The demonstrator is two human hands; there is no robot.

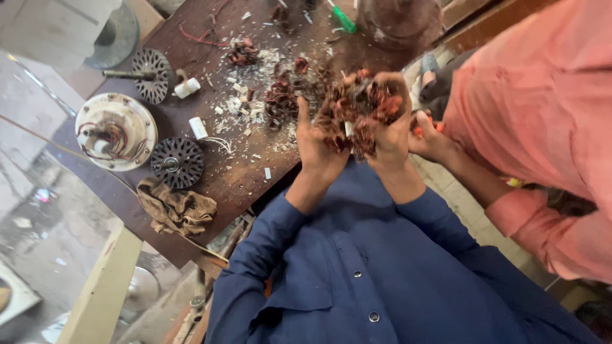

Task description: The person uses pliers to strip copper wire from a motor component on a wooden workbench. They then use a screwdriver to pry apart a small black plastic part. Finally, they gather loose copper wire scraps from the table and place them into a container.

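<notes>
Both hands are gripping one tangled clump of reddish-brown copper winding wire [360,111], holding it up above the near edge of the dark wooden table [236,178]. The left hand [317,143] is cupping the clump from the left, thumb standing up and fingers curling in under the tangle; the right hand [390,130] is closing over its top and right side, fingers wrapping tightly into the wire. More scraps of the same wire [280,95] are lying on the table just beyond the hands, among pale chips of insulation [245,105]. Farther left, a round white motor housing [116,130] with wires inside is sitting beside two dark slotted rotor discs, one near [177,162] and one far [152,75]. A crumpled brown rag [175,207] is lying at the near table edge. On the right, another person in a pink sleeve [542,95] is working close by, their hand [430,140] just beside the right wrist, holding something orange
</notes>
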